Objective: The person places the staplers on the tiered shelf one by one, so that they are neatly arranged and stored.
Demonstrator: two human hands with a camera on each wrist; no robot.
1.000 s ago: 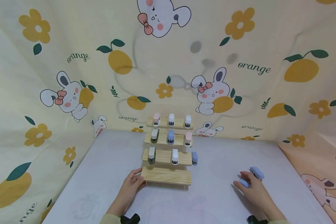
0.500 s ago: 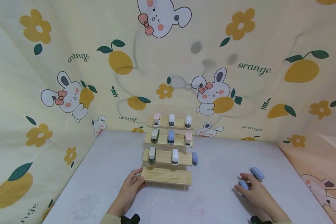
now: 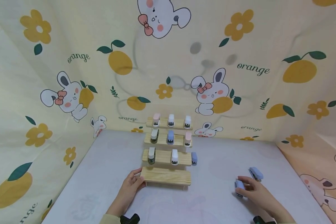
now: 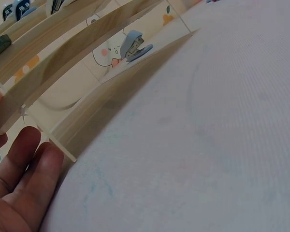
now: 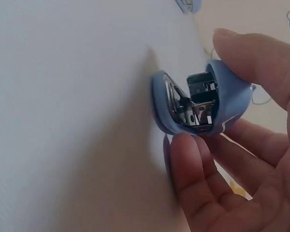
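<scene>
A tiered wooden display stand (image 3: 166,176) stands mid-table, its lowest board bare. My left hand (image 3: 128,189) holds that board's left end, thumb at the front corner; in the left wrist view two fingers (image 4: 48,164) lie below it, beside a thin leg. Out to the right, my right hand (image 3: 256,190) pinches a small blue stapler (image 5: 232,99) between thumb and fingers. Its metal inside faces the right wrist camera, and its base is close over the table. Just behind this hand another blue stapler (image 3: 256,173) rests on the table.
White, pink and blue staplers stand on the upper boards, among them a white stapler (image 3: 175,156) and a pink stapler (image 3: 188,138). A blue stapler (image 3: 194,158) is on the table at the stand's right side. A printed cloth (image 3: 162,68) walls the table (image 3: 212,199).
My right hand has moved slightly left and toward me, bringing the blue stapler out from under the fingers and turning it more upright. The left hand and stand have stayed put.
</scene>
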